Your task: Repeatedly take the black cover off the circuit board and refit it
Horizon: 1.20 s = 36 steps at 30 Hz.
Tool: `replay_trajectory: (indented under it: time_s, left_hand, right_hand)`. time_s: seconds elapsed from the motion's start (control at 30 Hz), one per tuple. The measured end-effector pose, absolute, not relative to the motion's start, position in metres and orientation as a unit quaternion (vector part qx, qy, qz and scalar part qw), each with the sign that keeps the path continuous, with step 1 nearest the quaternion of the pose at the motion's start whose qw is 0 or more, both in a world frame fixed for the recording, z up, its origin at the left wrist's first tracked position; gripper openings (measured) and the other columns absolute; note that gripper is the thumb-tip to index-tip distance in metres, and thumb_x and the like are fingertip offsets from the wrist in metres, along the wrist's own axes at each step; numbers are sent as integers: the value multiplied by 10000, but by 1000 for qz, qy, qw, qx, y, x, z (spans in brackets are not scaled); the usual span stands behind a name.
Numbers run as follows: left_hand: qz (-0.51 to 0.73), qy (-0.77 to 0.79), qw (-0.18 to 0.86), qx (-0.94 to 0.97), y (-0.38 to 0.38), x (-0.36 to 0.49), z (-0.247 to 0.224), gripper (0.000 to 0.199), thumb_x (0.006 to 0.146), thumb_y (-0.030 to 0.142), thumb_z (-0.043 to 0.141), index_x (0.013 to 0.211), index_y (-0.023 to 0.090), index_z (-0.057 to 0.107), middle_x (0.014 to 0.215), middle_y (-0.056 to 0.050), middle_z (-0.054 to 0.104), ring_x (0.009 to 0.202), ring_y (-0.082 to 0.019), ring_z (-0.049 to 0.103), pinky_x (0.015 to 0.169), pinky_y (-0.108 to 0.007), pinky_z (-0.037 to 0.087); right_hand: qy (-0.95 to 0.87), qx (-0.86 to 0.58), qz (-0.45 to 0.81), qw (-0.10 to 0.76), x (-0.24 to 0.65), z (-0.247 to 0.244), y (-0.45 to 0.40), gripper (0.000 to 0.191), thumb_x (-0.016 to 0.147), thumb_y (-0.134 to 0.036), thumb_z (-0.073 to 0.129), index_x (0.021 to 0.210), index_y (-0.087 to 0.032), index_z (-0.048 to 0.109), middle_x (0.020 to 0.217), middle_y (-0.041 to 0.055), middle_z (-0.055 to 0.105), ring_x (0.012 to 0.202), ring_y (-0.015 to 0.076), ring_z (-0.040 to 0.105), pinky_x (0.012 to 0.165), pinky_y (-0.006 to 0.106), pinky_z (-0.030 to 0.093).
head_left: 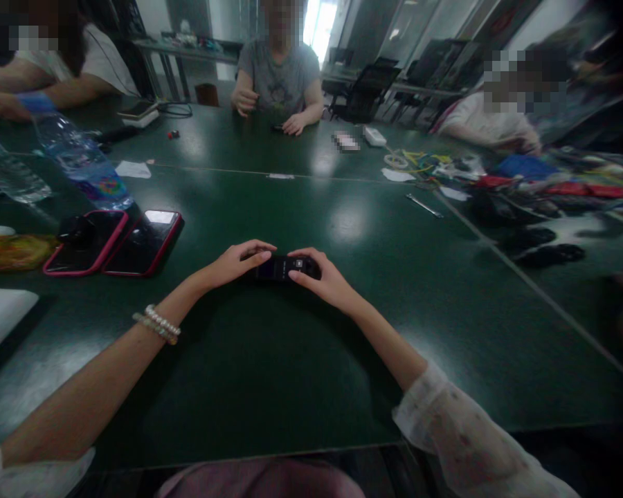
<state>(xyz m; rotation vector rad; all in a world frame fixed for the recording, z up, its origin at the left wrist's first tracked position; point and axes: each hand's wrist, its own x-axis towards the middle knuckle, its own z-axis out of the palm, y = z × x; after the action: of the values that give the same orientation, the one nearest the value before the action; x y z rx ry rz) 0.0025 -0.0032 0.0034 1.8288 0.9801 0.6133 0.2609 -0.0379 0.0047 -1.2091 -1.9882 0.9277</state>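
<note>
A small black handheld device (279, 268) with a dark screen and a few white markings lies lengthwise across my front, low over the table; whether it touches the surface I cannot tell. My left hand (237, 264) grips its left end, thumb on the near side and fingers along the far edge. Around the right end curl the fingers of my right hand (328, 278), its thumb lying near a small light-coloured mark. Both hands partly cover the device, so its ends are hidden.
On the green table (270, 373), two red-edged phones (144, 243) lie left of my hands, near water bottles (86, 162). A wrench (424, 205) and tangled cables (420, 162) lie to the right. Opposite sits a person in a grey shirt (280, 72); others sit at both sides.
</note>
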Motion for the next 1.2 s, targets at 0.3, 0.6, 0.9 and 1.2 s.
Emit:
replay_trajectory:
  time_s: [0.3,0.6,0.9,1.2]
  left_hand:
    - [266,395,483,735,-2,3,1,494,973,565,504,1302,207,590,1291,-103,624,1147,-265,602,957,-401,489]
    - [258,401,445,758,-3,2,6,566,989,634,393,1282,198,602,1247,-111,640,1133,-276,603,964,-422,479]
    - [227,393,436,777,0,-1,-3,709,736,506,808,1326,221,534,1266,-109,651,1155,-308,624,984,-487,482]
    - [205,410,403,792,-1,1,3,574,813,499,729,1284,207,581,1303,-106,638,1196,-301,594,1031,-491,428]
  right_hand:
    - [-778,-419,267,385,259,3,-46,652,880,-538,653,1446,-330,405,1362,87,533,1232,294,496,1038,500,439]
    - [-823,-408,201,340,257,-3,-41,492,831,-315,759,1264,-266,532,1213,95,629,1114,301,556,953,505,482]
    - [-750,-448,301,384,258,-7,-39,481,788,-429,780,1177,-264,550,1129,69,647,1038,272,629,910,457,510]
    - [-618,-524,311,497,274,-2,-26,509,786,-563,729,1141,-250,543,1073,63,659,1002,259,641,879,427,525]
